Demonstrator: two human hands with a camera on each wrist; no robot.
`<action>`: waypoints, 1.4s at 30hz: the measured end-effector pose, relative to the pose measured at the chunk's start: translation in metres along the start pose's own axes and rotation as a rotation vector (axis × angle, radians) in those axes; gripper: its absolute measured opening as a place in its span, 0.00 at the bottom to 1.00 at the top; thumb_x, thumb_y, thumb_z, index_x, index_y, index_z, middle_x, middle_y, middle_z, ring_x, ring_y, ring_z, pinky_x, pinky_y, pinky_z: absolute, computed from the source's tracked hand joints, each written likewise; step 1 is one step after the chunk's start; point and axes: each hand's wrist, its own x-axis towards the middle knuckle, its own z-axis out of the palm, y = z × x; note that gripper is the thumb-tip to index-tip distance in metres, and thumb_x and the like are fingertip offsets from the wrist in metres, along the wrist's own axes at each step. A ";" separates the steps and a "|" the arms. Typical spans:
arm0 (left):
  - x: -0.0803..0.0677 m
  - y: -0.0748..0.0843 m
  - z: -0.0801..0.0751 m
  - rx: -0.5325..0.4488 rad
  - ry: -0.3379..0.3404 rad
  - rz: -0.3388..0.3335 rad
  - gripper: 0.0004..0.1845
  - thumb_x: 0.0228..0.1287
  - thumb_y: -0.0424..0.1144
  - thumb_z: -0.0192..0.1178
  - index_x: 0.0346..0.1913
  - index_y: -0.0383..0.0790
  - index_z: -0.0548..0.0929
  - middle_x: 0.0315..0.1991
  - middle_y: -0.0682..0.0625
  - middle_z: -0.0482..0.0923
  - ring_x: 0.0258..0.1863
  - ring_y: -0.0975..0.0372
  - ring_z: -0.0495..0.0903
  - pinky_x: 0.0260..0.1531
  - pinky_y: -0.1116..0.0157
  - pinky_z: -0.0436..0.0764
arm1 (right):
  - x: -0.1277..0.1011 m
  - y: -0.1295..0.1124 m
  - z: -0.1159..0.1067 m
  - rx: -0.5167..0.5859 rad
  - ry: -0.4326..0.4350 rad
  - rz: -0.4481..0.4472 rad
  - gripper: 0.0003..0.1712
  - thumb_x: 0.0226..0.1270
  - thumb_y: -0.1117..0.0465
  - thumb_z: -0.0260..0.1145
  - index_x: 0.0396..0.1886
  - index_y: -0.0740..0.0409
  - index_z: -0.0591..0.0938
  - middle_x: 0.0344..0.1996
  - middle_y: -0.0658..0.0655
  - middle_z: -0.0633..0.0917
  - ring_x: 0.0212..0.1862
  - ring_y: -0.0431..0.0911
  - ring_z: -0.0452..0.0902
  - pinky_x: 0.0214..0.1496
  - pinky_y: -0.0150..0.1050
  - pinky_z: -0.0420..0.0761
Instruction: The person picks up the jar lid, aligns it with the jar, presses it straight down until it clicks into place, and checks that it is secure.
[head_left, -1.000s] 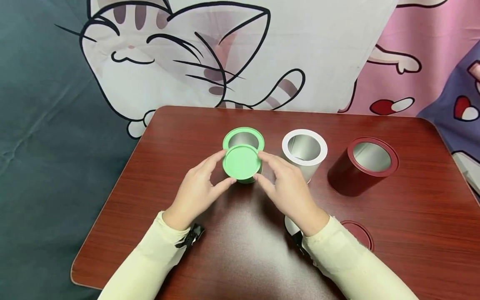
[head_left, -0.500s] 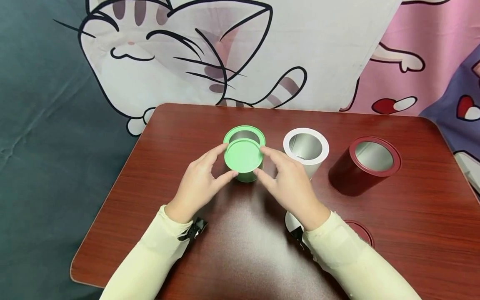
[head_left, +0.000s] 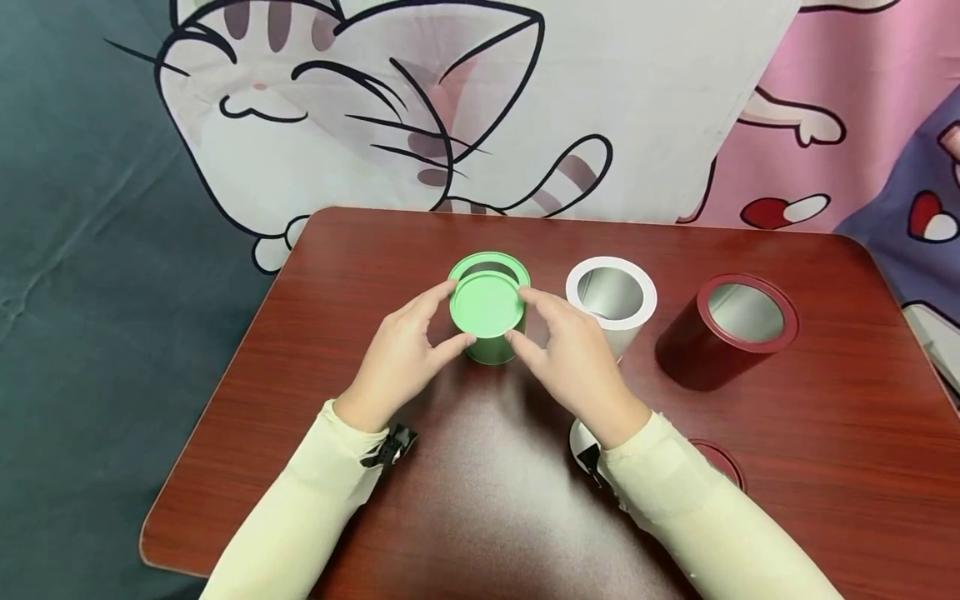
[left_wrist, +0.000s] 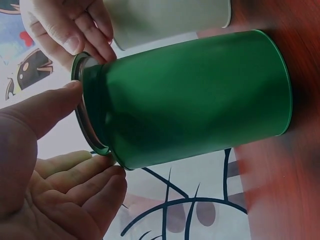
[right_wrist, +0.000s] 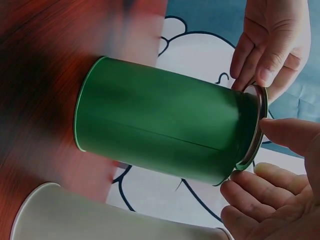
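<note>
the left hand point(head_left: 397, 362) and the right hand point(head_left: 577, 362) each pinch the rim of the green lid point(head_left: 486, 304) between thumb and curled fingertips, one on either side. the lid sits at the mouth of the green tin point(head_left: 491, 350), not fully over it. the tin stands upright on the red-brown table point(head_left: 825, 467). to its right stand a white tin point(head_left: 611, 304) and a dark red tin point(head_left: 723, 333), both open.

Head view bright, even; glare on table point(head_left: 480, 467); wrist views dim, edges blurred.
</note>
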 end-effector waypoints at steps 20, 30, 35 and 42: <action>0.017 -0.007 0.000 0.001 -0.051 0.004 0.36 0.60 0.39 0.71 0.70 0.31 0.71 0.66 0.41 0.75 0.65 0.53 0.75 0.65 0.55 0.73 | 0.012 0.002 0.005 -0.046 -0.005 0.022 0.29 0.60 0.60 0.74 0.60 0.64 0.80 0.55 0.61 0.85 0.59 0.55 0.80 0.61 0.52 0.77; 0.022 -0.009 -0.001 -0.031 -0.064 -0.043 0.36 0.61 0.39 0.69 0.71 0.34 0.69 0.66 0.42 0.75 0.66 0.53 0.74 0.65 0.54 0.73 | 0.020 -0.001 0.004 -0.054 -0.033 0.058 0.29 0.62 0.59 0.73 0.62 0.64 0.80 0.56 0.60 0.84 0.61 0.54 0.79 0.63 0.51 0.76; 0.021 -0.009 -0.001 -0.056 -0.059 -0.061 0.36 0.61 0.40 0.68 0.71 0.34 0.69 0.66 0.42 0.74 0.66 0.53 0.74 0.65 0.53 0.73 | 0.024 -0.002 0.004 -0.062 -0.056 0.077 0.30 0.64 0.58 0.71 0.64 0.63 0.79 0.59 0.61 0.83 0.63 0.54 0.77 0.65 0.52 0.74; 0.022 -0.009 -0.001 -0.052 -0.055 -0.068 0.36 0.62 0.41 0.68 0.71 0.34 0.69 0.66 0.42 0.75 0.66 0.53 0.74 0.65 0.53 0.73 | 0.028 -0.004 0.003 -0.105 -0.084 0.094 0.30 0.63 0.57 0.72 0.64 0.62 0.79 0.56 0.60 0.84 0.59 0.56 0.79 0.61 0.53 0.77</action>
